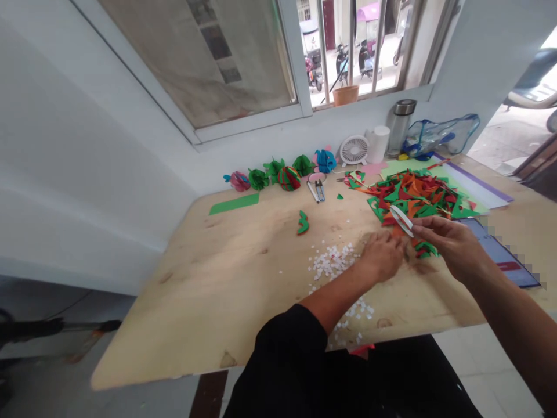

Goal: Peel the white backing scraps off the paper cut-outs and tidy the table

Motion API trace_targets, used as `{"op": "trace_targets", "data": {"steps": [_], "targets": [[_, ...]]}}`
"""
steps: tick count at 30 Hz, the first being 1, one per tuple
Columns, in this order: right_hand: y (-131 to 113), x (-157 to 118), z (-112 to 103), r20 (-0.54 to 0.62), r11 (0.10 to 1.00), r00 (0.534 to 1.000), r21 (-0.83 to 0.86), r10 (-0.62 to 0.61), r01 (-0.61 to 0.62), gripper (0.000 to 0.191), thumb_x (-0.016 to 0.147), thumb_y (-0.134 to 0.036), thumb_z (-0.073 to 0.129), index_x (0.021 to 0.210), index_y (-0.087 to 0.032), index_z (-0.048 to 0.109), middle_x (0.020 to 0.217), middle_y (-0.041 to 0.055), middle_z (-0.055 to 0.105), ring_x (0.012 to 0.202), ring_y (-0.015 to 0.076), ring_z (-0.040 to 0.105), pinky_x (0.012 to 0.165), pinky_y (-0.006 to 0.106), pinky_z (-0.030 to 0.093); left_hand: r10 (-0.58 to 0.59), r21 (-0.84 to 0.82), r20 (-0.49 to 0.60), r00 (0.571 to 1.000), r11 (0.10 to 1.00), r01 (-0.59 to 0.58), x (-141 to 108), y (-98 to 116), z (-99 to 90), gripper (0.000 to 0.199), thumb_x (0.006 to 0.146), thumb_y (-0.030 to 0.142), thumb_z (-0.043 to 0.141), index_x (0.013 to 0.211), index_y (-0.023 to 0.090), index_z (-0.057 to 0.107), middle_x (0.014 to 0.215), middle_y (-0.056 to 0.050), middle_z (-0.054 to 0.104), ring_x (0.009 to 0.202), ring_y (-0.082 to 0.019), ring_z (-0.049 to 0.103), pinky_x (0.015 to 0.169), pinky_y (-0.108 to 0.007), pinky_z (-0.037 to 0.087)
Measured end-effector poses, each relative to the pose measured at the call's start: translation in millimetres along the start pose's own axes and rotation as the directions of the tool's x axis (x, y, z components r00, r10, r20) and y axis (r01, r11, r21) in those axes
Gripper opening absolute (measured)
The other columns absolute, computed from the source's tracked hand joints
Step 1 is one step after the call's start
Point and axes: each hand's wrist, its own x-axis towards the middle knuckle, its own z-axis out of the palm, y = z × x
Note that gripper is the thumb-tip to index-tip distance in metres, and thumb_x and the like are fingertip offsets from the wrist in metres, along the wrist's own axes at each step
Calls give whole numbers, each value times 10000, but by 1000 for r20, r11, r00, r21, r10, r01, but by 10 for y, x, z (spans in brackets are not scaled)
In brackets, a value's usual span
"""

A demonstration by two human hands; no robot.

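Note:
My right hand [450,244] pinches a white ring-shaped roll, likely tape [401,221], above the front of a heap of red, orange and green paper scraps [418,194]. Beside it, my left hand [383,255] rests low over the wood, its fingers near an orange scrap at the heap's edge; whether they grip anything is hidden. Small white paper bits [333,261] are scattered to the left of my left hand and under that forearm. A curved green and red paper piece [303,223] lies farther left on the table [209,278].
Paper ornaments [289,178] line the wall, near small blue-handled snips [320,190] and a white fan [354,151]. A glass bottle [398,130] stands at the back. A tablet or phone [500,252] lies right of my hands; a green strip [234,204] is far left.

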Motion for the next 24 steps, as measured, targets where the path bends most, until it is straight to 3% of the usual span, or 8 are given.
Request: {"op": "trace_targets", "data": {"steps": [2, 5, 8, 10, 13, 16, 20, 24], "targets": [[-10, 84, 15, -28, 1000, 999, -20, -20, 19, 373, 662, -554, 710, 815, -215, 693, 757, 42, 698, 660, 196, 624, 601, 319, 487, 69, 53, 2, 998, 996, -69, -117, -6, 11, 380, 921, 341, 463, 1234, 151, 565, 1307, -120, 566, 1226, -268, 463, 1015, -457, 376], [26, 318, 109, -40, 968, 992, -228, -117, 105, 323, 718, -512, 650, 829, -214, 704, 811, 51, 718, 720, 227, 647, 653, 352, 494, 152, 127, -14, 988, 981, -149, -434, -78, -32, 430, 904, 425, 486, 1211, 138, 576, 1327, -146, 552, 1250, -285, 439, 1091, -529, 275], [65, 630, 329, 75, 816, 968, -525, -239, 242, 231, 790, -391, 574, 830, -212, 714, 901, 65, 733, 855, 257, 658, 749, 372, 493, 170, 79, -37, 985, 983, -167, -704, -199, -110, 299, 909, 380, 493, 1028, 156, 649, 1059, -101, 674, 1095, -243, 547, 1112, -528, 225], [76, 832, 525, 177, 689, 948, -653, -266, 315, 212, 810, -305, 538, 837, -202, 720, 920, 81, 733, 920, 266, 647, 803, 372, 479, 127, 18, -45, 991, 992, -126, -752, -316, -157, 258, 929, 319, 451, 906, 179, 667, 908, -55, 691, 977, -200, 589, 1116, -514, 212], [69, 1065, 790, 234, 598, 934, -719, -271, 354, 213, 806, -247, 526, 840, -188, 728, 903, 110, 731, 954, 296, 627, 834, 394, 453, -99, -5, -55, 994, 995, 99, -586, -583, -203, 240, 929, 262, 436, 898, 186, 661, 938, -50, 690, 940, -178, 598, 1082, -441, 293], [54, 1195, 932, 247, 563, 929, -742, -275, 364, 221, 809, -242, 522, 839, -186, 733, 890, 122, 729, 935, 308, 626, 822, 403, 439, -312, 25, -94, 945, 948, 316, -233, -932, -211, 237, 919, 263, 458, 1038, 144, 624, 1072, -115, 651, 1048, -224, 566, 989, -398, 394], [55, 1281, 1006, 273, 528, 921, -758, -276, 383, 226, 822, -251, 516, 843, -202, 735, 899, 106, 732, 926, 283, 631, 811, 371, 433, -383, 43, -121, 916, 920, 390, 207, -1326, -157, 371, 929, 370, 448, 1154, 102, 571, 1221, -178, 563, 1183, -286, 488, 992, -439, 394], [89, 1360, 1107, 286, 521, 922, -762, -263, 385, 224, 831, -237, 510, 852, -213, 732, 924, 93, 736, 946, 264, 631, 835, 360, 420, -363, 52, -92, 927, 928, 369, 311, -1476, -72, 424, 926, 396, 452, 1229, 111, 533, 1310, -177, 511, 1243, -289, 450, 1016, -455, 382]]}}
